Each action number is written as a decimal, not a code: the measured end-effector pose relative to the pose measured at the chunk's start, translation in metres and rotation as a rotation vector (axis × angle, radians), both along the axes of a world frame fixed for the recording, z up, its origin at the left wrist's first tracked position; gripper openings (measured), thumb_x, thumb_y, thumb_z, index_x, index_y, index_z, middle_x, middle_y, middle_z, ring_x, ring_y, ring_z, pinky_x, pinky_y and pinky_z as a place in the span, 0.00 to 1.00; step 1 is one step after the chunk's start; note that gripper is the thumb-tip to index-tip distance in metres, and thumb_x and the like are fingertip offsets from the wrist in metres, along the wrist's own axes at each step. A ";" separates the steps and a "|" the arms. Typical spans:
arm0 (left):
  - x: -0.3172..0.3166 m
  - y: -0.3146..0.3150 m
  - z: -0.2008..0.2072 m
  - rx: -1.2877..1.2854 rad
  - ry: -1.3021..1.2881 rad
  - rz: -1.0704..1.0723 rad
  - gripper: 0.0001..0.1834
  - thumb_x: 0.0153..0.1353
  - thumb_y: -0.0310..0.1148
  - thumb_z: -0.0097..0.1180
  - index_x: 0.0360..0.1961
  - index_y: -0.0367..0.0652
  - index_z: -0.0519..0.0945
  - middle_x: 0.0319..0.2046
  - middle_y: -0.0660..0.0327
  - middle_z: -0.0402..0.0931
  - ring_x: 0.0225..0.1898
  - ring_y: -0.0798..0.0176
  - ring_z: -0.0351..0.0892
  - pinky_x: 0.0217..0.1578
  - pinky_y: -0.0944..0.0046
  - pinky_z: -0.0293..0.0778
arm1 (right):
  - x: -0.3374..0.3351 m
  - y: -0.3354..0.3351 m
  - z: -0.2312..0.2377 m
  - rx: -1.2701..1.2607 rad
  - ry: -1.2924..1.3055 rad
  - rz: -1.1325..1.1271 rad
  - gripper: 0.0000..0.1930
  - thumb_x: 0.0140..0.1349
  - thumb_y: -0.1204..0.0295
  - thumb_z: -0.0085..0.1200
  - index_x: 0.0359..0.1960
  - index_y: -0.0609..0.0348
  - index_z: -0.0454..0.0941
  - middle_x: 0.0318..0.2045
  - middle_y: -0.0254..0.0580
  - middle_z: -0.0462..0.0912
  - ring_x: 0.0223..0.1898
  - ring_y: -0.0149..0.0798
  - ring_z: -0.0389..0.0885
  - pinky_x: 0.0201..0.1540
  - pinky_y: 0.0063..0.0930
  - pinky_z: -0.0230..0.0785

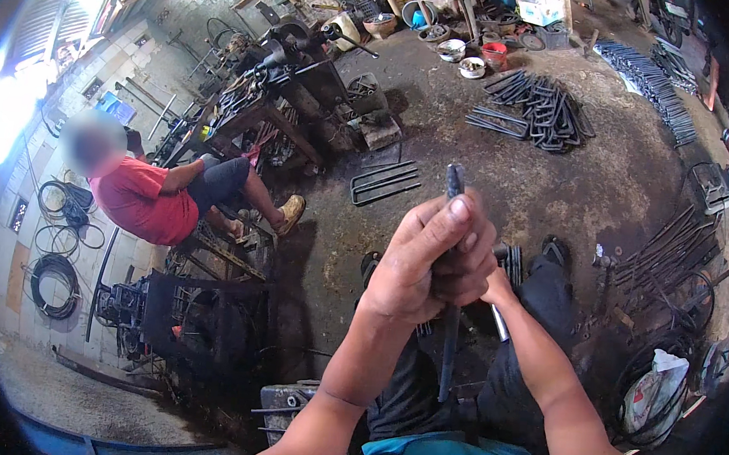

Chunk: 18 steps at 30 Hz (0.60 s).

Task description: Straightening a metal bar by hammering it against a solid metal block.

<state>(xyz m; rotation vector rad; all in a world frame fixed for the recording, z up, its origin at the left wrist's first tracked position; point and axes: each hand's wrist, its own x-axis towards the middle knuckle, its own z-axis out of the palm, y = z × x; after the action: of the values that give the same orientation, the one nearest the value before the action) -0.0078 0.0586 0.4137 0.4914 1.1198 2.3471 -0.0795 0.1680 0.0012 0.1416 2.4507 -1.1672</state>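
Observation:
My left hand [422, 257] is raised in front of my lap, closed around a dark metal rod [448, 360]. The rod's worn tip sticks up above the thumb, and its long lower part hangs down between my legs. My right hand [494, 280] sits just behind and beside the left one. Its fingers are mostly hidden there, so what they hold cannot be made out. Below my right wrist, a shiny metal tube or bar [499, 323] slants near my right knee.
A person in a red shirt [151, 200] sits at left by a cluttered workbench [250, 105]. Bent dark rods [550, 114] lie piled on the floor ahead, and a bent-rod frame [384, 182] lies nearer. Long thin rods [663, 248] and a white sack [656, 392] are at right.

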 end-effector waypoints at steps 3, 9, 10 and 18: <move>0.001 -0.004 -0.004 -0.109 -0.010 0.146 0.17 0.69 0.44 0.47 0.29 0.44 0.64 0.17 0.69 0.53 0.14 0.74 0.51 0.13 0.70 0.46 | 0.009 -0.005 0.040 0.016 -0.004 -0.052 0.36 0.50 0.75 0.50 0.63 0.75 0.55 0.54 0.72 0.71 0.58 0.63 0.70 0.61 0.45 0.64; -0.012 -0.011 -0.025 -0.008 -0.073 0.250 0.12 0.64 0.40 0.47 0.31 0.42 0.67 0.18 0.66 0.56 0.17 0.69 0.54 0.18 0.67 0.52 | 0.023 -0.004 0.078 0.155 -0.007 -0.008 0.30 0.50 0.77 0.55 0.56 0.72 0.61 0.49 0.71 0.74 0.53 0.65 0.74 0.56 0.49 0.68; -0.015 -0.011 -0.029 0.013 -0.056 0.282 0.12 0.62 0.40 0.48 0.31 0.41 0.67 0.18 0.65 0.56 0.17 0.69 0.54 0.18 0.66 0.52 | 0.025 -0.003 0.077 0.164 0.030 0.003 0.31 0.49 0.75 0.58 0.56 0.71 0.61 0.48 0.71 0.75 0.52 0.65 0.74 0.56 0.49 0.68; -0.024 -0.030 -0.044 0.109 -0.084 0.270 0.11 0.64 0.38 0.46 0.29 0.42 0.70 0.16 0.67 0.55 0.17 0.71 0.52 0.18 0.68 0.50 | 0.026 -0.011 0.074 0.210 0.001 0.028 0.34 0.52 0.78 0.55 0.62 0.72 0.56 0.46 0.68 0.77 0.50 0.61 0.77 0.54 0.47 0.71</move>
<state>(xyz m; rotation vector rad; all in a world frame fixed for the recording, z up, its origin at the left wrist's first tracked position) -0.0317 0.0289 0.3695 0.2907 1.0810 2.6455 -0.0539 0.1572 0.0753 0.1677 2.5630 -0.8958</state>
